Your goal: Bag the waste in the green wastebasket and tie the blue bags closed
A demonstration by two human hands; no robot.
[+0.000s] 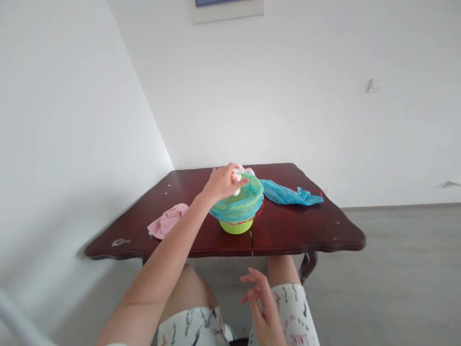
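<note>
- At frame centre, our left hand (223, 182) grips white crumpled paper (240, 173) over the bag-lined green bin (237, 211) on the bench (295, 230).
- Lower centre, our right hand (262, 307) hangs open, fingers spread, above lap.
- Pink cloth (167, 221) left of bin; spare blue bag (288, 194) to its right.

White patterned shorts (201, 327), bare arms

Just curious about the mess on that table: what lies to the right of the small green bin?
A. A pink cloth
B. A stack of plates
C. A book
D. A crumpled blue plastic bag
D: a crumpled blue plastic bag lies on the table right of the green bin; the pink cloth is on the bin's left.
</note>
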